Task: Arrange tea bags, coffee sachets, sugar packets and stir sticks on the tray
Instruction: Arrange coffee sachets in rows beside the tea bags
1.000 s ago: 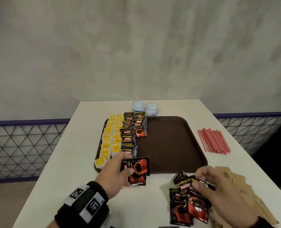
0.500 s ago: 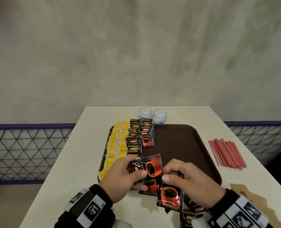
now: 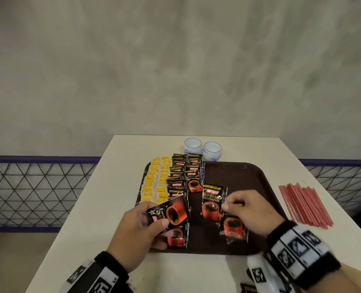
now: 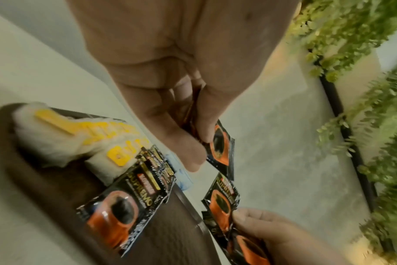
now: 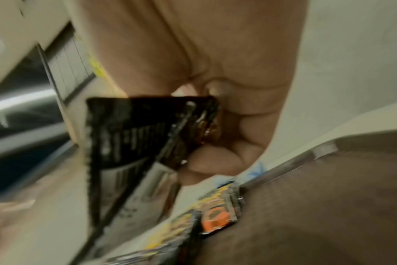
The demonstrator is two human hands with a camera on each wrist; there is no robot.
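A brown tray (image 3: 249, 187) lies on the white table (image 3: 116, 199). Along its left side run rows of yellow tea bags (image 3: 154, 182) and black coffee sachets (image 3: 186, 172). My left hand (image 3: 137, 229) pinches two black-and-red coffee sachets (image 3: 171, 214) over the tray's near left corner; the left wrist view shows thumb and fingers on them (image 4: 220, 148). My right hand (image 3: 247, 210) pinches more coffee sachets (image 3: 212, 201) above the tray's near middle, seen from behind in the right wrist view (image 5: 134, 143). Red stir sticks (image 3: 304, 204) lie on the table right of the tray.
Two small white-and-blue cups (image 3: 203, 148) stand at the tray's far edge. The tray's right half (image 3: 238, 176) is bare. A wire-mesh railing (image 3: 38, 191) runs below the table on both sides, with a grey wall behind.
My right hand picked sachets from the pile at the table's near right and carried them left and forward over the tray. The left hand kept its sachets and shifted slightly onto the tray's corner.
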